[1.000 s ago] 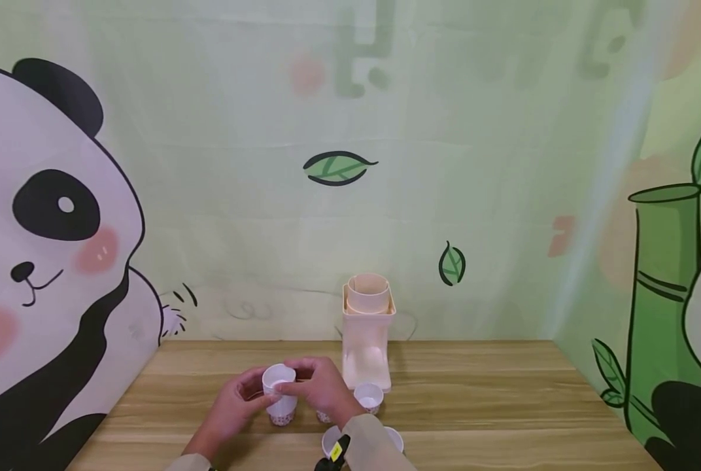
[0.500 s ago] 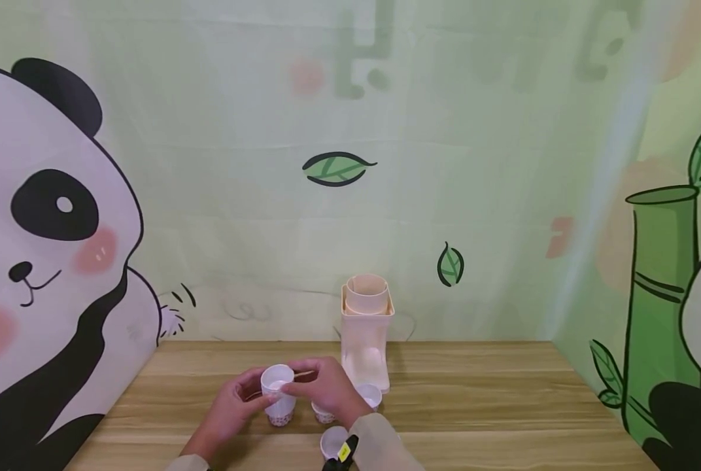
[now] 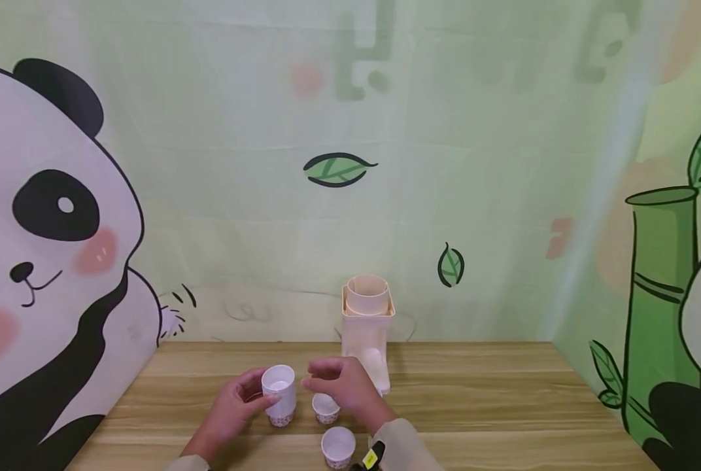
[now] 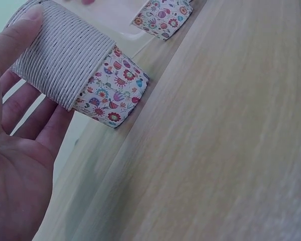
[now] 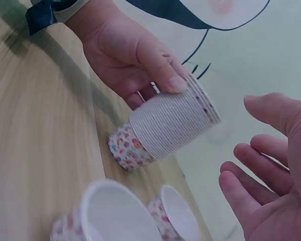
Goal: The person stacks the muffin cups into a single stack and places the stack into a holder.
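My left hand [image 3: 229,407] grips a nested stack of paper cups [image 3: 280,400], thumb on the near side and fingers round the far side. The stack stands mouth up, its bottom cup showing a colourful floral print [image 4: 115,90] low by the tabletop. White stacked rims make up the ridged upper part. My right hand [image 3: 350,391] hovers just right of the stack, apart from it, fingers spread and holding nothing. Below that hand sits a single paper cup [image 3: 325,409], with another paper cup [image 3: 338,447] nearer to me. Both have the same floral print.
A pale pink cup dispenser [image 3: 366,327] with a round tube in its top stands at the back of the wooden table [image 3: 474,399], behind my right hand. A printed panda backdrop [image 3: 239,229] rises behind the table.
My right hand has let go of the stack's rim and moved right, uncovering the single cups below it. The left hand and the stack have stayed in place.
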### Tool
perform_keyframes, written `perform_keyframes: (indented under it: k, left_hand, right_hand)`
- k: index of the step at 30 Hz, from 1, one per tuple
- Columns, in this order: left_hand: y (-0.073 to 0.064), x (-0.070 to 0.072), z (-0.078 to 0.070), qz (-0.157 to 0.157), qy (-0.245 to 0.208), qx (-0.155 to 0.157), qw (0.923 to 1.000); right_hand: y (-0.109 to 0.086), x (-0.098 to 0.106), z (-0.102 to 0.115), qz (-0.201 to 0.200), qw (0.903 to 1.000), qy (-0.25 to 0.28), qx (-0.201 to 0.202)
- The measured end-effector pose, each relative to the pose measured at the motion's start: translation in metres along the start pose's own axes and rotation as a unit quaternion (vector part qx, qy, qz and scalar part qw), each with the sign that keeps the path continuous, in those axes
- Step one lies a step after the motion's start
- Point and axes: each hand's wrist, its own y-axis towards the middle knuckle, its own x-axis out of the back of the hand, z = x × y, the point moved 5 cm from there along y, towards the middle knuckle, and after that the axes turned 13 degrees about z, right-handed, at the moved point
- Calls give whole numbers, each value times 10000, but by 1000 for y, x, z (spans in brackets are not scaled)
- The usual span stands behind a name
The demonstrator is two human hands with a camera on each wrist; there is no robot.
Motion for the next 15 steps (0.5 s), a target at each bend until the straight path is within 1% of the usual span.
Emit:
perform_keyframes:
  k: [3,8,15]
  left_hand:
    - [0,1,1,-55,39,15,10000]
    - [1,1,1,-21,72,22,10000]
    - [0,1,0,-16,42,32,10000]
  right_hand:
    - [-8,9,1,-24,10000,38,32]
    - [-21,23,-2,-160,9998,40,128]
    - [-38,35,-7,-307,9994,138,52]
